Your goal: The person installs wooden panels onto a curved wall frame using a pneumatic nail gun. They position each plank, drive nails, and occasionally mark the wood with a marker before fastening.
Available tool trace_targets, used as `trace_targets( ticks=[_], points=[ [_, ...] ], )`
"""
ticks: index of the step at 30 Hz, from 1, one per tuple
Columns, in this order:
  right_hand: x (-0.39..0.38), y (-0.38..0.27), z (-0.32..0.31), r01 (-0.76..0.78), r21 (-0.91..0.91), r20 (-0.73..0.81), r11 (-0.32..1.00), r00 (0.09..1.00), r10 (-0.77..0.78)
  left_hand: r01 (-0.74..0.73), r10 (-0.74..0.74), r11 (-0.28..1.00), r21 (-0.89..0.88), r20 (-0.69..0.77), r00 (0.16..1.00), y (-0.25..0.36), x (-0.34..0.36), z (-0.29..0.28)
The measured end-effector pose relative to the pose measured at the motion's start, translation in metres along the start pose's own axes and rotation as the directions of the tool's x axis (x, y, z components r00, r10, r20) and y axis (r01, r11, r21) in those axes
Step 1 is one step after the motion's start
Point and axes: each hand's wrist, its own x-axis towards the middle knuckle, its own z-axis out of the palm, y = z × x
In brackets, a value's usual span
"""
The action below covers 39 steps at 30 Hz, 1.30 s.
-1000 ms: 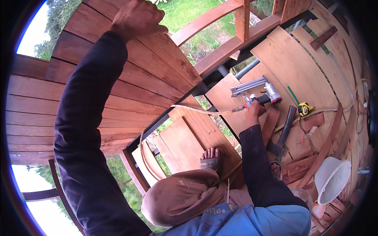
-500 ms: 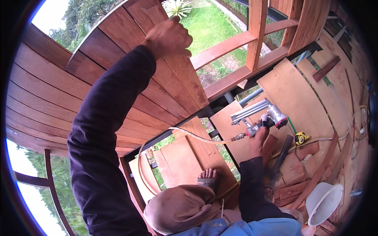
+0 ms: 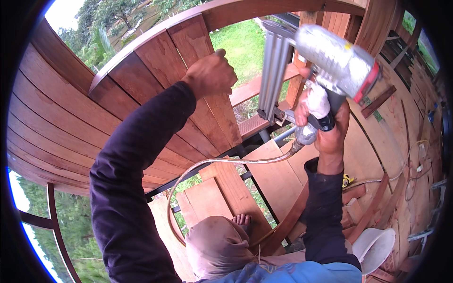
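Observation:
My right hand [image 3: 332,134] is wrapped round the grip of a silver pneumatic nail gun [image 3: 337,56], raised upright and blurred by motion. White wrapping covers part of its grip area, and its long magazine stands in front of the railing gap. An air hose [image 3: 226,161] runs from the handle's base down to the left. My left hand [image 3: 210,74] is closed at the right edge of the last upright wooden board [image 3: 214,106] of a curved, plank-clad railing. Whatever its curled fingers hold is hidden.
Loose plywood sheets [image 3: 205,203] cover dark metal joists, with open gaps between them. My bare foot [image 3: 242,220] rests on a plank. Offcuts, a yellow tape measure [image 3: 348,180] and a white bucket [image 3: 375,245] lie to the right. A curved top rail [image 3: 264,13] crosses the far side.
My right hand has lifted the nail gun up and toward the railing, turning its magazine upright. The hose has risen with it. My left hand stays closed by the boards, slightly lower in view.

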Motion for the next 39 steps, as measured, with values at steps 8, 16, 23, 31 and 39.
trace_targets(
  ticks=[8, 16, 23, 31, 39],
  points=[
    [0.064, -0.032, 0.052, -0.039, -0.147, 0.226, 0.988, 0.972, 0.072, 0.012, -0.017, 1.0, -0.013, -0.55, 0.835, -0.006, -0.008, 0.036],
    [0.083, -0.017, 0.062, -0.043, -0.314, 0.293, 0.949, 0.946, 0.139, 0.085, -0.142, 0.903, -0.422, -0.108, 0.984, -0.004, -0.008, 0.011],
    [0.085, -0.007, 0.072, 0.148, -0.213, 0.288, 0.966, 0.954, -0.083, 0.035, -0.21, 0.875, -0.482, -0.314, 0.926, -0.007, -0.01, 0.046],
    [0.086, -0.027, 0.08, 0.08, -0.319, 0.344, 0.945, 0.938, 0.037, 0.07, -0.276, 0.828, -0.556, -0.297, 0.914, -0.003, -0.001, 0.06],
    [0.077, -0.01, 0.073, 0.077, -0.255, 0.248, 0.964, 0.969, -0.012, 0.12, -0.221, 0.863, -0.491, -0.154, 0.963, -0.003, -0.002, 0.014]
  ],
)
